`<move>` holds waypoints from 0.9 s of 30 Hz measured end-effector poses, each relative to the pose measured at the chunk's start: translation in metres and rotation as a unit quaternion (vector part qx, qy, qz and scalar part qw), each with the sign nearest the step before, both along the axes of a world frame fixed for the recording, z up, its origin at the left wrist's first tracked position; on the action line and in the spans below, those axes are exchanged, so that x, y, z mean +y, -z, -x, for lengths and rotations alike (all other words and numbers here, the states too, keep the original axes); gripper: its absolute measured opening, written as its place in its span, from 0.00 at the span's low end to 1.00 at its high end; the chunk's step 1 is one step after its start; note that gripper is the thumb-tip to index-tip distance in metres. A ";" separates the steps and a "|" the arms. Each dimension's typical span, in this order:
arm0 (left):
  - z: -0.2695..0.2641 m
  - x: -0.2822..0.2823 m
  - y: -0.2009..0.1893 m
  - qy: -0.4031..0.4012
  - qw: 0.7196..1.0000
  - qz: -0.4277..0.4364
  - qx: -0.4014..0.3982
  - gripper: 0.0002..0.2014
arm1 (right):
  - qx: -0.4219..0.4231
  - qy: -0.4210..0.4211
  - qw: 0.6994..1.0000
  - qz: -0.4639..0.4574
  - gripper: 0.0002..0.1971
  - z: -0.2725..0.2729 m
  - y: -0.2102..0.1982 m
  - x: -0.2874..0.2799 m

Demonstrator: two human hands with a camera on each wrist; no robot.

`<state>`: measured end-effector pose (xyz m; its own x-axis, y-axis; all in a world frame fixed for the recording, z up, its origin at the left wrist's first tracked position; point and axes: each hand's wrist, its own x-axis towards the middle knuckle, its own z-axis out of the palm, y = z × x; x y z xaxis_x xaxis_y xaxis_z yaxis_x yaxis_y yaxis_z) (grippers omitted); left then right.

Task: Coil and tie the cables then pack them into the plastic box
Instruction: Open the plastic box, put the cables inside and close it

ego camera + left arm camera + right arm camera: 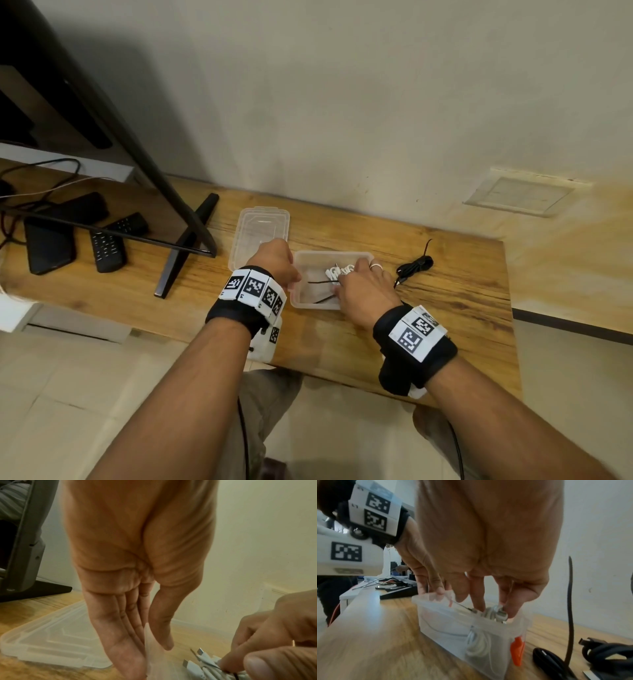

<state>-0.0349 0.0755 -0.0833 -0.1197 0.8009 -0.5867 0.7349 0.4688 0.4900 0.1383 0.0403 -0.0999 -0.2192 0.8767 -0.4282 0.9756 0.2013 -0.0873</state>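
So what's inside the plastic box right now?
A coiled white cable sits in the plastic box, with a thin black tie by it. The right hand reaches in with its fingers on the cable, covering the right end.

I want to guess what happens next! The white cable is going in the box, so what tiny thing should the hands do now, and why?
Probably the right hand should let go of the white cable and lift out. The bundle already sits inside the plastic box, which the left hand steadies at its wall. The coiled black cable lies on the table beside the box, not yet packed.
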 end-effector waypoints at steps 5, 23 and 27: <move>0.000 -0.001 0.001 0.005 1.000 0.001 0.009 0.10 | 0.016 0.000 0.996 -0.091 0.16 -0.001 0.005 0.000; -0.001 -0.001 0.000 0.022 0.999 0.014 0.041 0.13 | 0.159 0.359 0.917 0.069 0.38 -0.123 -0.006 0.043; -0.004 -0.001 -0.002 0.034 0.998 0.020 0.051 0.16 | 0.237 0.361 0.899 0.072 0.29 -0.110 0.014 0.044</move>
